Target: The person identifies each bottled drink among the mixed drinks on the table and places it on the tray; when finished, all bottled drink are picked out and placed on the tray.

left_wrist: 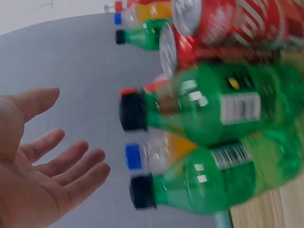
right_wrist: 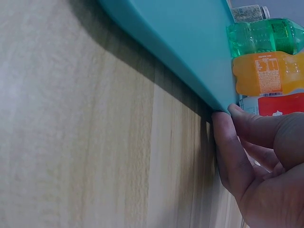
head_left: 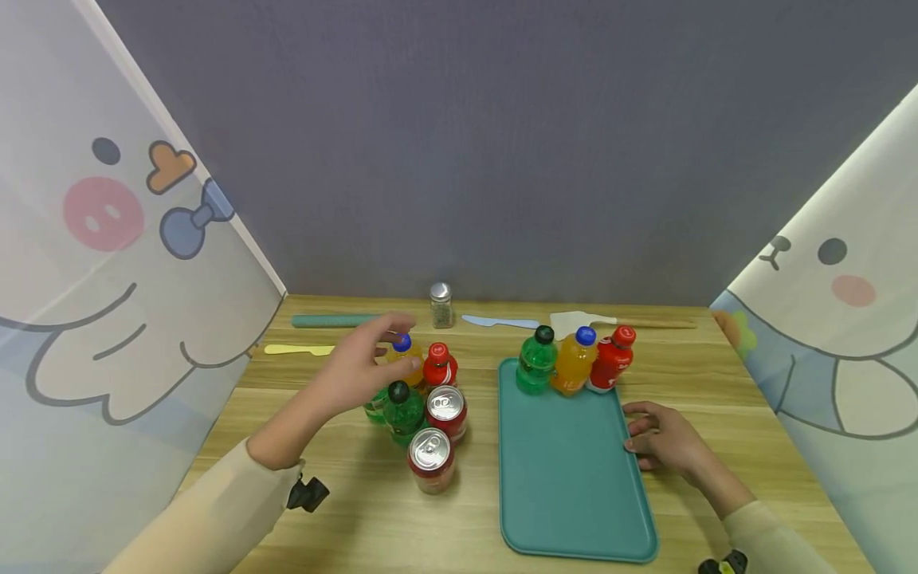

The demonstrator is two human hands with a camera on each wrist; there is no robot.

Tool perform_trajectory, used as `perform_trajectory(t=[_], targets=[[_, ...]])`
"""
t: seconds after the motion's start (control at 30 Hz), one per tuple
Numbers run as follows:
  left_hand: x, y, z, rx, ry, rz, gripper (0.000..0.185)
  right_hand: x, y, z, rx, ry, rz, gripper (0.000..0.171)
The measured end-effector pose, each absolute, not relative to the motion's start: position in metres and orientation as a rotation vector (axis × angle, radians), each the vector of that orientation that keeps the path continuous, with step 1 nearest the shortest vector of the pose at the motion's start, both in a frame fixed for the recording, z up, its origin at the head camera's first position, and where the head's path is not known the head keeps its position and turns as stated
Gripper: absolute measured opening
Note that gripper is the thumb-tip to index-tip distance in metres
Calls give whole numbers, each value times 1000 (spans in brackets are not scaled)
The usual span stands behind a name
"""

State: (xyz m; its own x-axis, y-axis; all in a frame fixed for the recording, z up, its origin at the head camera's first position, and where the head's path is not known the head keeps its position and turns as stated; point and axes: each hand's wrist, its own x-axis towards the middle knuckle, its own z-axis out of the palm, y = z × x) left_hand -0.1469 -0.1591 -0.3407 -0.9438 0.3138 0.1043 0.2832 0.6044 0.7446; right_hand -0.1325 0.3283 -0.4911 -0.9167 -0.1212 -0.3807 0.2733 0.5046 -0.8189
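My left hand (head_left: pixel 390 344) hovers open over a cluster of drinks left of centre, fingers spread above the blue cap of an orange bottle (head_left: pixel 407 360). In the left wrist view the left hand (left_wrist: pixel 52 180) holds nothing. The cluster also has a red bottle (head_left: pixel 440 365), two green bottles (head_left: pixel 402 410) and two red cans (head_left: pixel 447 410). A teal tray (head_left: pixel 566 470) lies to the right, carrying a green bottle (head_left: pixel 535 363), an orange bottle (head_left: pixel 574 363) and a red bottle (head_left: pixel 611 360) at its far end. My right hand (head_left: pixel 645 434) holds the tray's right rim (right_wrist: pixel 209 90) with curled fingers (right_wrist: pixel 228 152).
Along the table's back lie a glass shaker (head_left: pixel 441 305), a green roll (head_left: pixel 333 320), a yellow plastic knife (head_left: pixel 297 349), a blue knife (head_left: pixel 498 321) and a white spatula (head_left: pixel 581 321). Cartoon-printed curtains close in both sides; a grey wall stands behind.
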Motion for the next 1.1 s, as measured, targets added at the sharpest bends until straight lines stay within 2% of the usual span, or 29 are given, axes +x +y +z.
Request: perform_trajectory(t=[0.47,1.1], targets=[[-146,-209,-380,387,2869,1148,59,-134,328,-492,137,2369,-1371,63],[-150,-236,-428,363,2680,1228,69,-133,328,-493,128,2372,-1388,63]])
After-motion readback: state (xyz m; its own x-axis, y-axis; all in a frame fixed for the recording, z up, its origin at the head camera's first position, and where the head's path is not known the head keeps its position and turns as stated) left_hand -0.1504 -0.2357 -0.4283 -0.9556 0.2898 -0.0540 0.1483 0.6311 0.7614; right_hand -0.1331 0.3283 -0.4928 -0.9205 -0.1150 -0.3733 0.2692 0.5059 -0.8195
